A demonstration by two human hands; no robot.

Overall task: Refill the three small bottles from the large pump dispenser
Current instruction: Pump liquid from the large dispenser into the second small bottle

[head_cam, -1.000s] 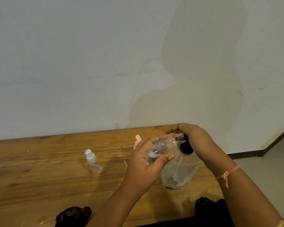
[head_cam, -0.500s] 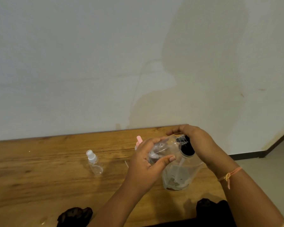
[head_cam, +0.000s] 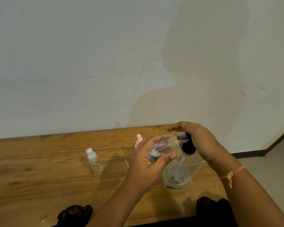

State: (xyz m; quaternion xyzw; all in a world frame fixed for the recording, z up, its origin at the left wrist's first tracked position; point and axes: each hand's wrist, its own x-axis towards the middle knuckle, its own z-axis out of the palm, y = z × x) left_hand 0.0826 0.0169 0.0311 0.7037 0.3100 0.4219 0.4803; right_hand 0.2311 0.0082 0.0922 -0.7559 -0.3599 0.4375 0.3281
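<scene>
My left hand grips a small clear bottle, tilted on its side with its open threaded neck against the black pump head of the large clear dispenser. My right hand rests over the top of that pump head, fingers arched. The dispenser stands on the wooden table with a little liquid at its bottom. A second small clear bottle with a white spray cap stands to the left. A pink-capped bottle shows only its top behind my left hand.
A thin white tube lies on the table beside my left hand. Dark cloth sits at the table's near edge. The white wall rises right behind the table, and floor shows at the far right.
Both hands and the tilted bottle stay at the pump head; the view has shifted only slightly.
</scene>
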